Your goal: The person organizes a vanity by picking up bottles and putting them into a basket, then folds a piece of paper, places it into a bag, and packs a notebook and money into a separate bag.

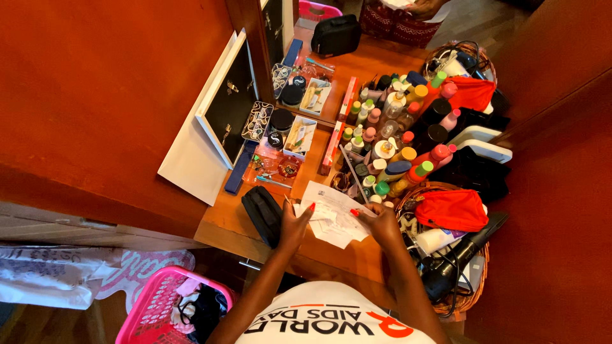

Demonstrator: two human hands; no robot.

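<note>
Now, left hand and right hand both gripping white papers, lower centre, above table, beside black pouch.

Two hands, two wicker baskets.

Cluttered wooden dresser top beside a mirror

A wicker basket at four o'clock holds a red pouch and a black hair dryer; bottles with coloured caps crowd the centre; a black pouch lies just left; a pink laundry basket sits at seven o'clock.
</note>
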